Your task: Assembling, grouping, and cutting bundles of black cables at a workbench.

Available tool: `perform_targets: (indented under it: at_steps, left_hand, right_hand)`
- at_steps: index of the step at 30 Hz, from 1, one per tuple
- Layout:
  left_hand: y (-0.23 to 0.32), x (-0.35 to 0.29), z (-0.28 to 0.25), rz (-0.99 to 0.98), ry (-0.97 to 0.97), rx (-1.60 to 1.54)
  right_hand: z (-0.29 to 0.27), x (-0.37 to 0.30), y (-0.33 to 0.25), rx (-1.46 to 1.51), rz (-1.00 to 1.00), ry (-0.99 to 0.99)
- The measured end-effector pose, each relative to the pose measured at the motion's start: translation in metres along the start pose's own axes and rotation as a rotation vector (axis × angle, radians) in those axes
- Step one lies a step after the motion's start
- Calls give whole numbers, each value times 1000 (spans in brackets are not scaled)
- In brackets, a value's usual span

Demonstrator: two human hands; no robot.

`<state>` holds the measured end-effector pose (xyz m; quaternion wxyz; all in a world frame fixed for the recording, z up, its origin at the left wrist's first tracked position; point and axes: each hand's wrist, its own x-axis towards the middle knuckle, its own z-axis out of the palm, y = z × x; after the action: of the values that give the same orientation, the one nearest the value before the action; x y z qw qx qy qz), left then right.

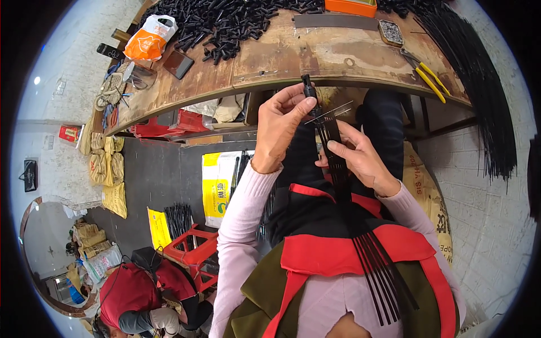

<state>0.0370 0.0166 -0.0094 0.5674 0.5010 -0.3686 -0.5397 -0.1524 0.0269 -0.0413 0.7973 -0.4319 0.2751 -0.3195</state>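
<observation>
Above my lap, my left hand (276,127) pinches a short black plastic tube-like fitting (308,89) between thumb and fingers, its end pointing toward the table edge. My right hand (360,156) is closed round a bundle of thin black ribs (338,174), just below that fitting. These ribs run down over my apron (327,253) and fan out at their near ends. A thin pale wire (337,110) crosses the upper part of the bundle at a slant, between my two hands. How the ribs join the fitting is too small to tell.
The wooden table (270,62) holds a heap of black fittings (225,28), yellow-handled pliers (425,76), a tin of small metal bits (390,32) and a phone (178,64). Long black rods (479,84) hang off its right edge. Another person (135,298) bends beside a red stool (194,248).
</observation>
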Motion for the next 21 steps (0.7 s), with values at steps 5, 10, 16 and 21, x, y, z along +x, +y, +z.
perform_targets:
  at_steps: [5, 10, 16, 21]
  left_hand:
    - [0, 1, -3, 0, -137, -33]
    - [-1, 0, -4, -9, -199, -74]
    - [-4, -5, 3, 34, -128, -46]
    - [-3, -12, 2, 32, -21, -12]
  right_hand:
    - [-2, 0, 1, 52, 11, -11]
    - [-4, 0, 1, 93, 13, -34]
    - [-3, 0, -1, 51, -4, 5]
    - [-1, 1, -2, 69, 9, -2]
